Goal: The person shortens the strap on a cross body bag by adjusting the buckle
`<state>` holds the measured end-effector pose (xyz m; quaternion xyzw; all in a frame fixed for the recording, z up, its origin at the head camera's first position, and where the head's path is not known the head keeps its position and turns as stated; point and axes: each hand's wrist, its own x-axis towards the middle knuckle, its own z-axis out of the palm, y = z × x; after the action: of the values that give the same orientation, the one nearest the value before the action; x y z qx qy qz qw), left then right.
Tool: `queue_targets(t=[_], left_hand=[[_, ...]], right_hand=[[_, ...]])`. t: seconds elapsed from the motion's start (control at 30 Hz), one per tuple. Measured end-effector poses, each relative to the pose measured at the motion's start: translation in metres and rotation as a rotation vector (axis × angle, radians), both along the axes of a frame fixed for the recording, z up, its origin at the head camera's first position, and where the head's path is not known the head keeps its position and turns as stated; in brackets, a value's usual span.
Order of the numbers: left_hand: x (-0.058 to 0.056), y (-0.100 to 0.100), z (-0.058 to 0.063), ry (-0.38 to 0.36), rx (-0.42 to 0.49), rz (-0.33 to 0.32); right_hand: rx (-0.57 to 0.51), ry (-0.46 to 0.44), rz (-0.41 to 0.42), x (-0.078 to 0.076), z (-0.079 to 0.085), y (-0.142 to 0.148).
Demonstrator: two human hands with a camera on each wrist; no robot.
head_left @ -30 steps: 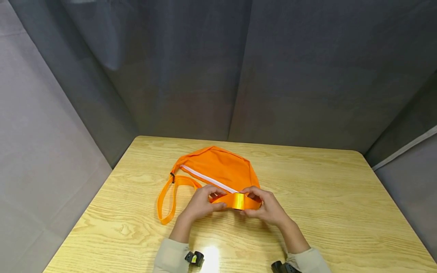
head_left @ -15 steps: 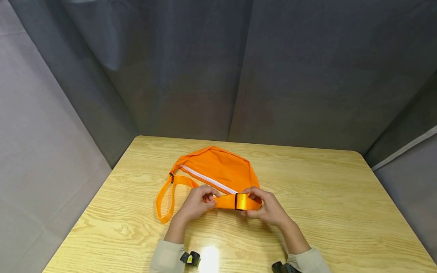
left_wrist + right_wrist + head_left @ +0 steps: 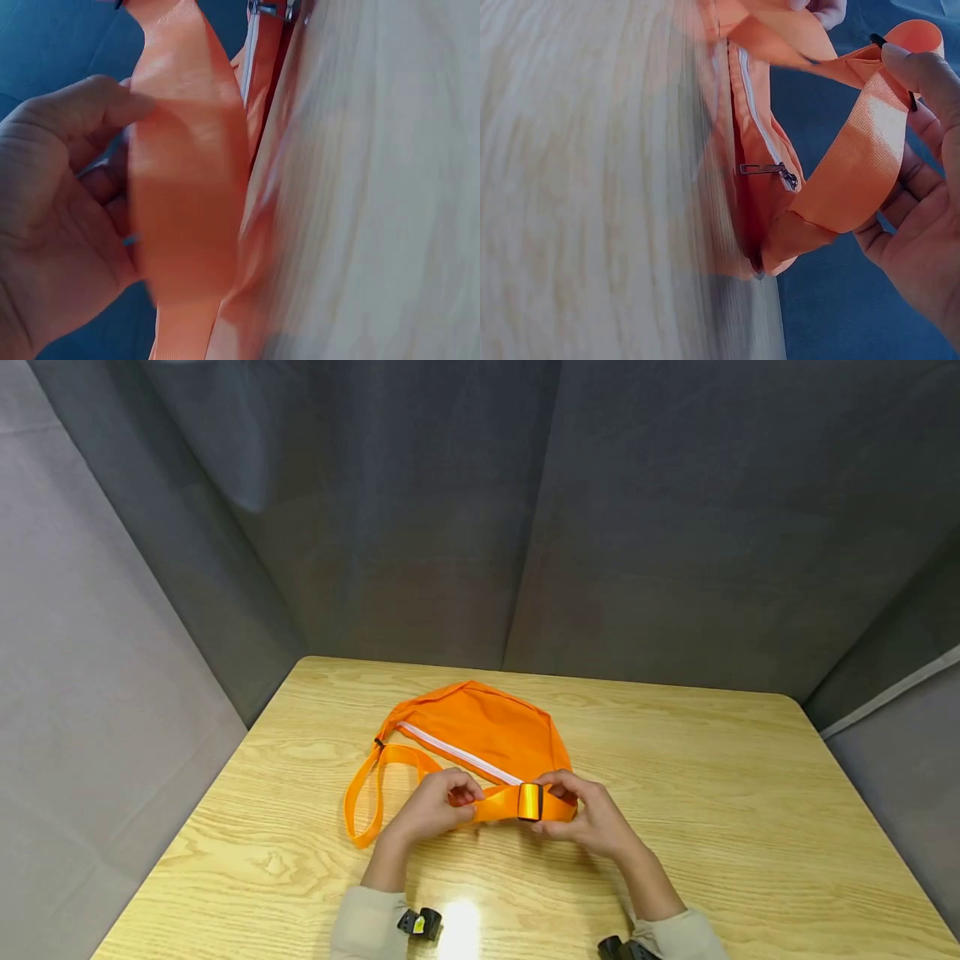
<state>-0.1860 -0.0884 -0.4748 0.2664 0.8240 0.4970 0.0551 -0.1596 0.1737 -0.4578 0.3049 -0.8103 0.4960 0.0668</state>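
Note:
An orange half-round bag with a white zipper lies flat on the table. Its wide orange strap is lifted along the near side, stretched between both hands. My left hand pinches the strap, thumb in front and fingers behind, also seen in the left wrist view. My right hand grips the strap at a black slide buckle; in the right wrist view the thumb presses by the buckle and the fingers curl behind the strap. A small metal zipper pull hangs near the bag's corner.
A loose strap loop with a black ring lies left of the bag. The wooden table extends on both sides, with dark grey curtains behind it and lighter fabric at the left.
My left hand has slid left along the strap, lengthening the stretch between the hands. The strap has turned slightly at the buckle. My right hand stays nearly in place.

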Motion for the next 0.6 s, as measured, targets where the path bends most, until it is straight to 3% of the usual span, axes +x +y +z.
queue_targets(t=[0.17,0.43,0.6], left_hand=[[-0.002,0.014,0.002,-0.046,-0.037,-0.021],[-0.006,0.036,0.007,0.11,-0.025,-0.061],[-0.004,0.037,0.008,0.13,-0.008,-0.038]], right_hand=[[-0.012,-0.008,0.0,-0.007,-0.014,0.004],[-0.043,-0.019,0.019,-0.008,-0.014,0.005],[-0.032,-0.019,0.019,-0.008,-0.015,0.006]])
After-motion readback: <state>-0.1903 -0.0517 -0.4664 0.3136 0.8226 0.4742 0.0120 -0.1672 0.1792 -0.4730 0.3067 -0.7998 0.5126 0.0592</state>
